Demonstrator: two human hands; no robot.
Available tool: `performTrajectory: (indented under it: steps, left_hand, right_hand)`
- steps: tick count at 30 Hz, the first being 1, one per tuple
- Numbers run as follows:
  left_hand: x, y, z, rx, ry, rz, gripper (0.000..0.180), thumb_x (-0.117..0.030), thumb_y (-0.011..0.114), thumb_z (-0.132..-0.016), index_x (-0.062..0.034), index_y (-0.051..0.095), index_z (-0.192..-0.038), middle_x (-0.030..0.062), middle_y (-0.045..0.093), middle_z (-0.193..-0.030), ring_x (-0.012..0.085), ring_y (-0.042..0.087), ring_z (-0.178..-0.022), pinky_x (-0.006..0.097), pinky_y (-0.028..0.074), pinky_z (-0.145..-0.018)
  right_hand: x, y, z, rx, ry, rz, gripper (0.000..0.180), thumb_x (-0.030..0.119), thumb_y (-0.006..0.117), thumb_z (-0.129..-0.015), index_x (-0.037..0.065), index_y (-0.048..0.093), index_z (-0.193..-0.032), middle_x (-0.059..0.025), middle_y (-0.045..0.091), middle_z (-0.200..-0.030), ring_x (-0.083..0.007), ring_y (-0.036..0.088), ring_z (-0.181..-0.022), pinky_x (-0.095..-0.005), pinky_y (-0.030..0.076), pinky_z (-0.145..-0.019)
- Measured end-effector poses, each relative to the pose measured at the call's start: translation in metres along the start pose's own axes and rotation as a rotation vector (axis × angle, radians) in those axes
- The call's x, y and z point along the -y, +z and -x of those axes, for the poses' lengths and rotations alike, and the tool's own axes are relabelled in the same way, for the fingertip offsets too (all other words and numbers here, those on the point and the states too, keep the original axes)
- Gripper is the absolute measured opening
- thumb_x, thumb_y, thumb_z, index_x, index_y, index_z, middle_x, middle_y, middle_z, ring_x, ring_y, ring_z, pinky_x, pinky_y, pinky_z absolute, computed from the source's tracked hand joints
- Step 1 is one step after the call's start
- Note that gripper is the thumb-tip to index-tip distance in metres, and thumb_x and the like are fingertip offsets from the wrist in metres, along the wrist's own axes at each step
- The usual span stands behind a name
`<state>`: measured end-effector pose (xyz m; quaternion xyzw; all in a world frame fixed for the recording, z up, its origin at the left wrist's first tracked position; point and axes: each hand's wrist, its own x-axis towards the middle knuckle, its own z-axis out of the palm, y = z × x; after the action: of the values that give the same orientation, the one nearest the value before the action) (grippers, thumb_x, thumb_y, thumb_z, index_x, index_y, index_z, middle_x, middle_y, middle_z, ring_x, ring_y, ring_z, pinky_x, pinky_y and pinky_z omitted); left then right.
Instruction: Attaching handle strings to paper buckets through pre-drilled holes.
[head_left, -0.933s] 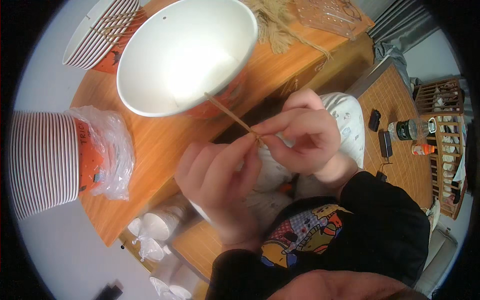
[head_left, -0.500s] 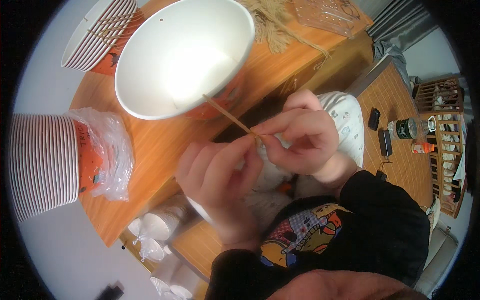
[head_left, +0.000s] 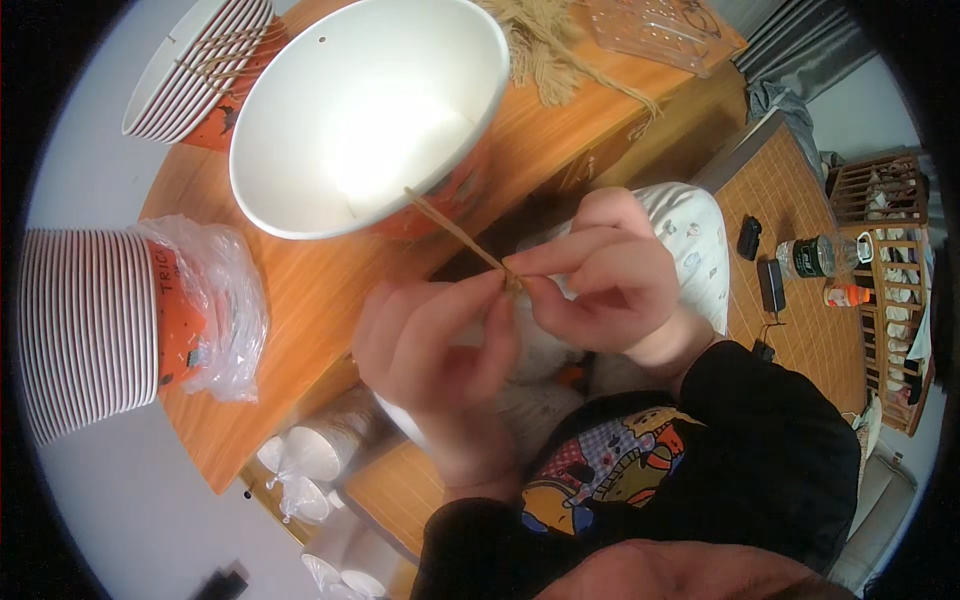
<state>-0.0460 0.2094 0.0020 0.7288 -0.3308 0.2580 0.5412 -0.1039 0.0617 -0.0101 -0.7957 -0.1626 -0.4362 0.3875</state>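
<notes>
Two hands pinch one thin tan string below the big white bowl.

We see the left hand and the right hand meeting fingertip to fingertip, both gripping the string, which runs toward 10 o'clock to the bowl. A stack of paper cups lies at 9 o'clock on the wooden table.

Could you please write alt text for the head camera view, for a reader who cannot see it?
Seen from above, a person's left hand and right hand pinch a thin tan string together just below a large white paper bucket on a wooden table. Stacks of similar buckets lie on their sides at the left.
</notes>
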Motion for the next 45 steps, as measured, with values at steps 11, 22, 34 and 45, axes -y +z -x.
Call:
performTrajectory:
  steps: [11, 22, 34, 45]
  left_hand:
    - [0.006, -0.001, -0.001, -0.042, 0.235, -0.147, 0.025, -0.005, 0.075, -0.053, -0.0151, 0.073, -0.076, -0.0020, 0.051, -0.056, 0.0174, 0.046, -0.050, 0.028, 0.039, -0.048]
    - [0.010, 0.002, 0.000, -0.085, 0.280, -0.131, 0.026, -0.001, 0.072, -0.054, -0.0154, 0.072, -0.076, -0.0006, 0.052, -0.056, 0.0181, 0.047, -0.051, 0.028, 0.040, -0.047]
    - [0.011, 0.006, 0.001, -0.091, 0.282, -0.115, 0.027, -0.002, 0.071, -0.050, -0.0133, 0.070, -0.074, 0.0012, 0.052, -0.056, 0.0185, 0.049, -0.050, 0.027, 0.039, -0.047]
    - [0.007, 0.007, 0.003, -0.067, 0.110, -0.022, 0.025, 0.002, 0.069, -0.050, -0.0110, 0.068, -0.071, 0.0016, 0.050, -0.054, 0.0181, 0.048, -0.049, 0.026, 0.038, -0.047]
  right_hand:
    - [-0.004, 0.007, 0.002, -0.125, 0.006, -0.090, 0.037, -0.004, 0.076, -0.065, 0.010, 0.050, -0.086, -0.0051, 0.072, -0.084, -0.0161, 0.049, -0.064, -0.0256, 0.040, -0.061]
    - [-0.004, 0.006, 0.006, -0.099, 0.093, -0.258, 0.041, -0.009, 0.070, -0.070, 0.011, 0.043, -0.094, -0.0082, 0.071, -0.088, -0.0154, 0.043, -0.072, -0.0278, 0.036, -0.068]
    - [-0.002, 0.009, -0.001, -0.157, 0.152, -0.197, 0.032, -0.005, 0.072, -0.069, 0.008, 0.051, -0.089, -0.0031, 0.070, -0.085, -0.0160, 0.054, -0.069, -0.0256, 0.044, -0.061]
    - [-0.001, 0.014, 0.007, -0.100, 0.361, -0.590, 0.033, -0.010, 0.062, -0.079, 0.005, 0.040, -0.099, -0.0090, 0.062, -0.094, -0.0098, 0.057, -0.085, -0.0217, 0.045, -0.073]
